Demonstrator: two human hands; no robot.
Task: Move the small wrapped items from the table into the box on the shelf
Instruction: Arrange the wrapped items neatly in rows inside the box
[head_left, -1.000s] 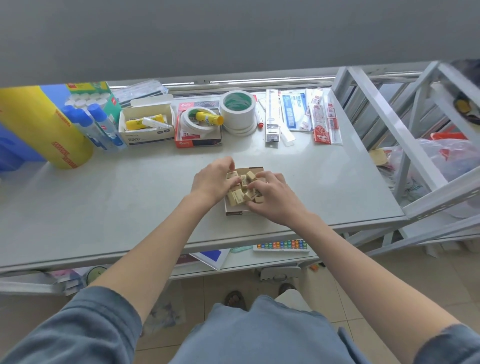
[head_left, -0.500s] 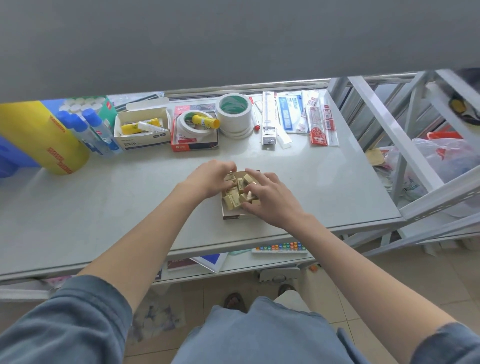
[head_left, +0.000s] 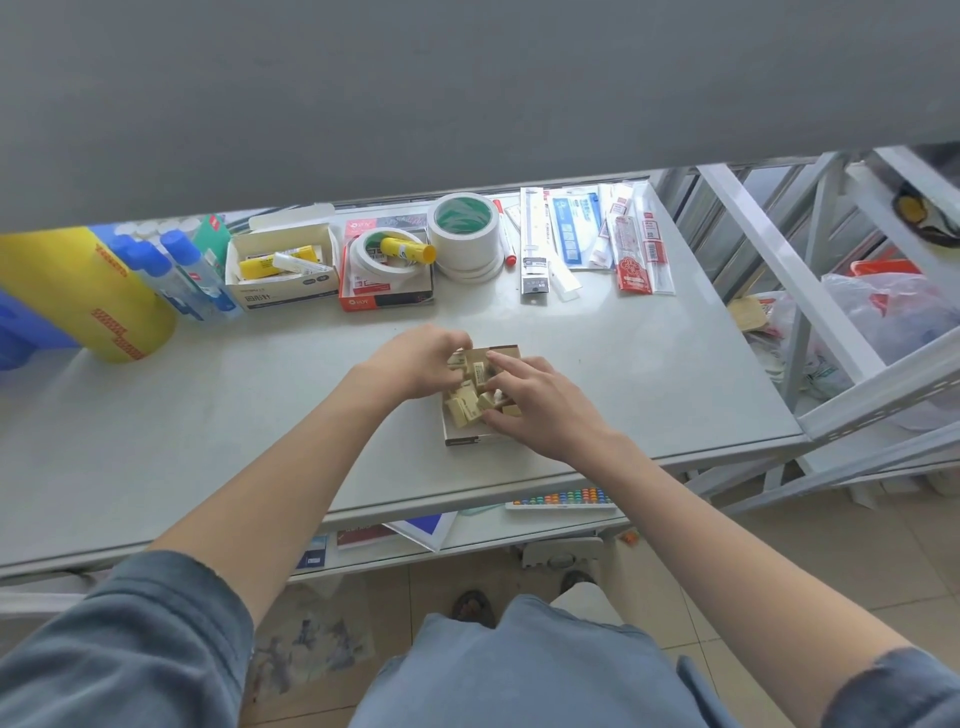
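A small open cardboard box (head_left: 461, 440) sits on the grey shelf top (head_left: 208, 415) near its front edge. Several small beige wrapped items (head_left: 464, 406) are piled loosely inside it. My left hand (head_left: 415, 359) is at the box's far left corner, its curled fingertips closed on one of the wrapped items. My right hand (head_left: 540, 405) lies over the right side of the pile, fingers spread and touching the items, and hides that half of the box.
Along the back stand a yellow roll (head_left: 88, 296), blue glue bottles (head_left: 182, 275), a white box of glue sticks (head_left: 283, 273), a red box with tape (head_left: 387, 270), a white tape roll (head_left: 466, 234) and packaged stationery (head_left: 587, 239). A white metal rack (head_left: 810, 291) stands to the right.
Both hands stay over the box and shift only slightly among the wrapped items. My right index finger has stretched further across the pile. The camera view drifted a little.
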